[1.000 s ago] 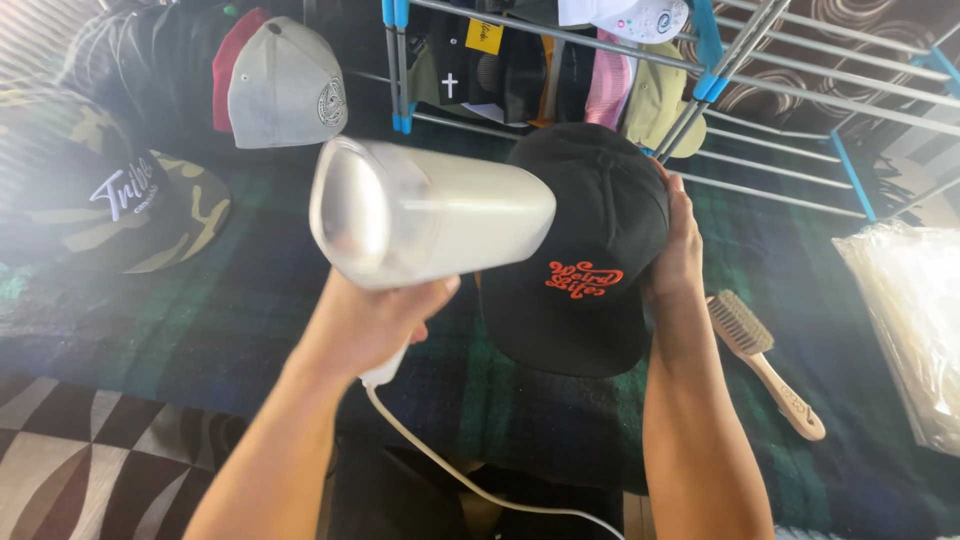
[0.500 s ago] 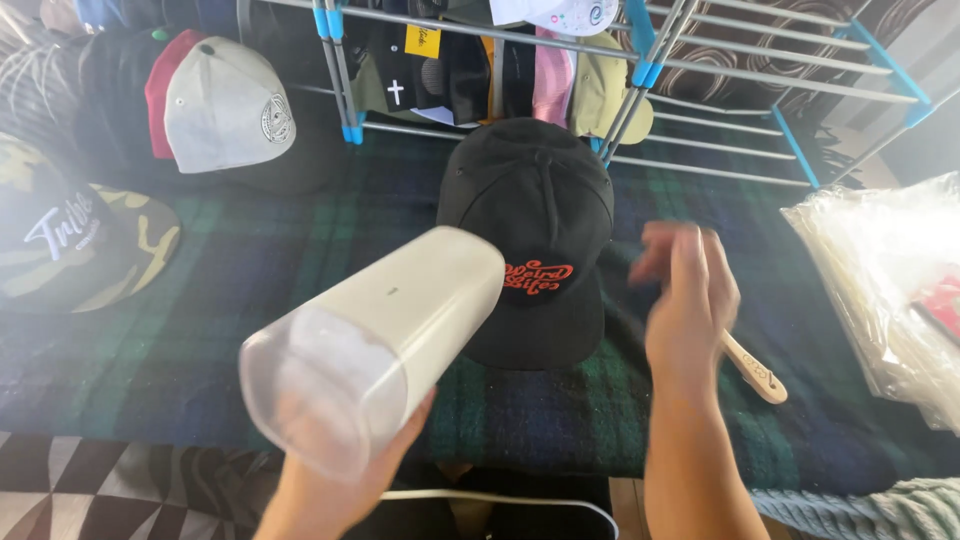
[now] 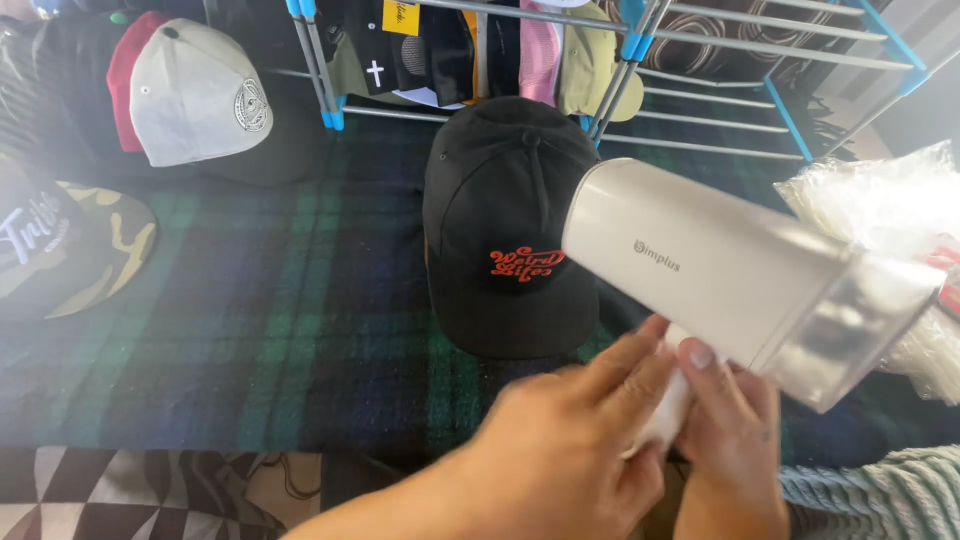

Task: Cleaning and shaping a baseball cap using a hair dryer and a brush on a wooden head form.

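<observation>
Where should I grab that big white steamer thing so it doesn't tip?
Probably by its narrow handle, coming up from below, nearer you. The white steamer's fat body is likely too wide to wrap fingers around, and it sticks out sideways toward the clear end on the right. Both hands, left hand and right hand, already meet at that handle, beside the black cap.

Both hands, the left (image 3: 560, 450) and the right (image 3: 730, 440), blur around the white steamer's (image 3: 720, 270) hidden handle. The steamer covers the black cap's (image 3: 500, 220) right side; the camouflage cap (image 3: 60, 250) runs off-frame left.
</observation>
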